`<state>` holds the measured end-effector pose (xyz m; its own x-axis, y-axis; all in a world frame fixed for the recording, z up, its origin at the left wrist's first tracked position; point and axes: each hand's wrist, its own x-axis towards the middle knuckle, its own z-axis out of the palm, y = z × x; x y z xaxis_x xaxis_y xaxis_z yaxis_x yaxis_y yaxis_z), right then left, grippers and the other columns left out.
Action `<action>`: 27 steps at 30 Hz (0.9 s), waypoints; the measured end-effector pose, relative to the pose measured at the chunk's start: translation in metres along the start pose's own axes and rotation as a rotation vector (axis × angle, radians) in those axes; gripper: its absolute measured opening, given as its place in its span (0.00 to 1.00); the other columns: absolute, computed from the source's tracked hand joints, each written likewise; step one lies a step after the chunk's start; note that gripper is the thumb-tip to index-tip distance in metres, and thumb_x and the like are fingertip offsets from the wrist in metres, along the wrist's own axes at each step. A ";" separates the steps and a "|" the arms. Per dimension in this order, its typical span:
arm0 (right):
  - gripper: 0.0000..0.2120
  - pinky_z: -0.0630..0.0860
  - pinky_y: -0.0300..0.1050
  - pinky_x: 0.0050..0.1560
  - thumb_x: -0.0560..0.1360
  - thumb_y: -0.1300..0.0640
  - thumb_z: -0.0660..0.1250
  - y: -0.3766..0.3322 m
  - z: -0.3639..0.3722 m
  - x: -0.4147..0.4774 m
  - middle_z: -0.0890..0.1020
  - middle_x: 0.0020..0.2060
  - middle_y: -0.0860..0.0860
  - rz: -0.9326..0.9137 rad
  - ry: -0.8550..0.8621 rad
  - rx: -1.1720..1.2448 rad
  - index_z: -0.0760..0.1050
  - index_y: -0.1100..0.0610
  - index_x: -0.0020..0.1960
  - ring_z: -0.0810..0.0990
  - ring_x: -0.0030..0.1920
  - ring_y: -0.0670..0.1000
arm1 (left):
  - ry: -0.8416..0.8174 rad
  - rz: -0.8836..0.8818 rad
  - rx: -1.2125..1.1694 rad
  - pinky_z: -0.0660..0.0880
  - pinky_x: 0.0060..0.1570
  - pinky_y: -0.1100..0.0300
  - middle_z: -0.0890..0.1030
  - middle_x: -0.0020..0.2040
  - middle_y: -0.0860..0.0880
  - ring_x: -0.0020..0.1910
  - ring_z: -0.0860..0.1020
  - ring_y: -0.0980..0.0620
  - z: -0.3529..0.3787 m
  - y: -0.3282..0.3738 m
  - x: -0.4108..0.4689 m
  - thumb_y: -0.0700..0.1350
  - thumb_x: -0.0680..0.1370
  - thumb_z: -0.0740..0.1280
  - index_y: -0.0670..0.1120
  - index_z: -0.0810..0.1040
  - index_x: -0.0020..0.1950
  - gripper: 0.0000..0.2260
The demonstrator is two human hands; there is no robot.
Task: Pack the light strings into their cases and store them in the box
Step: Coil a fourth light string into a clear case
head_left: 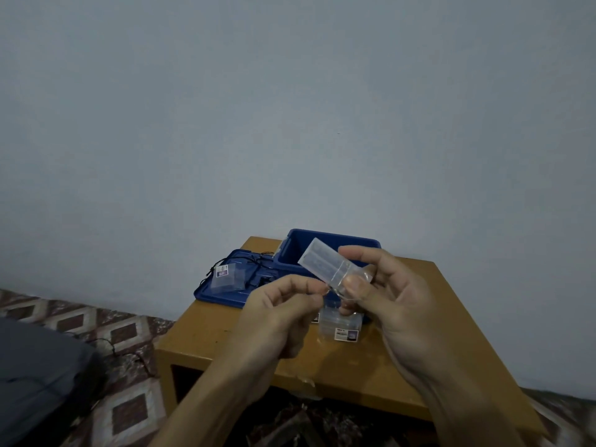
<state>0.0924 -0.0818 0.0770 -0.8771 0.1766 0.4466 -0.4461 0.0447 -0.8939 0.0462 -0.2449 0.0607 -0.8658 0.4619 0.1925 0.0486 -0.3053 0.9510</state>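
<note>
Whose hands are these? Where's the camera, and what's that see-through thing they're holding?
There's no machine here, just a person's two bare hands. The camera sits on the person's head and looks down, so you see what they see. The right hand holds a clear plastic case up in the air, and the left hand pinches at its lower end. Below is a wooden table. On it stands an open blue box, with its lid lying beside it. On the lid lie a second case and thin black strings. A stack of clear cases sits under the hands.
</note>
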 end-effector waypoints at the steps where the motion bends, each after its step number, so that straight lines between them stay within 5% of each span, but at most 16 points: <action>1: 0.13 0.81 0.42 0.41 0.71 0.54 0.71 0.000 0.001 0.000 0.81 0.38 0.47 -0.016 0.002 -0.018 0.84 0.43 0.54 0.82 0.38 0.48 | 0.008 0.003 0.000 0.55 0.24 0.63 0.66 0.31 0.47 0.24 0.56 0.54 0.002 0.002 -0.001 0.44 0.76 0.70 0.43 0.82 0.44 0.05; 4: 0.12 0.81 0.42 0.42 0.72 0.53 0.71 0.000 0.003 0.001 0.80 0.36 0.44 -0.054 0.008 -0.057 0.84 0.43 0.53 0.81 0.38 0.47 | 0.036 0.028 0.040 0.55 0.24 0.62 0.65 0.30 0.49 0.24 0.57 0.54 0.004 0.005 -0.001 0.52 0.75 0.71 0.37 0.79 0.47 0.17; 10: 0.10 0.81 0.40 0.40 0.75 0.57 0.71 -0.002 0.003 0.000 0.81 0.38 0.46 -0.081 -0.010 -0.123 0.81 0.48 0.55 0.84 0.39 0.47 | 0.101 0.077 0.118 0.57 0.23 0.63 0.66 0.26 0.51 0.22 0.58 0.56 0.005 0.006 -0.002 0.54 0.72 0.71 0.45 0.85 0.41 0.13; 16: 0.09 0.82 0.43 0.40 0.77 0.59 0.71 0.003 0.001 0.001 0.81 0.38 0.44 -0.093 -0.013 -0.195 0.79 0.48 0.54 0.84 0.40 0.48 | 0.090 0.047 0.169 0.64 0.21 0.71 0.73 0.22 0.56 0.19 0.69 0.62 0.007 0.009 -0.003 0.49 0.70 0.72 0.42 0.82 0.40 0.10; 21: 0.09 0.81 0.43 0.40 0.78 0.61 0.70 0.007 -0.002 0.001 0.81 0.37 0.44 -0.091 -0.033 -0.205 0.79 0.49 0.55 0.84 0.40 0.48 | 0.063 -0.077 0.161 0.55 0.24 0.61 0.66 0.24 0.51 0.22 0.58 0.55 0.000 0.011 0.001 0.56 0.62 0.78 0.47 0.82 0.35 0.14; 27: 0.12 0.82 0.43 0.42 0.78 0.61 0.70 0.012 -0.002 0.002 0.82 0.39 0.47 -0.062 0.025 -0.185 0.80 0.48 0.58 0.84 0.41 0.47 | 0.064 -0.107 0.122 0.57 0.23 0.63 0.66 0.27 0.49 0.23 0.58 0.55 0.000 0.013 -0.002 0.46 0.73 0.73 0.33 0.80 0.48 0.15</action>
<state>0.0854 -0.0785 0.0674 -0.8431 0.1918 0.5023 -0.4573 0.2355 -0.8575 0.0486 -0.2494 0.0723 -0.8988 0.4315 0.0770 0.0116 -0.1521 0.9883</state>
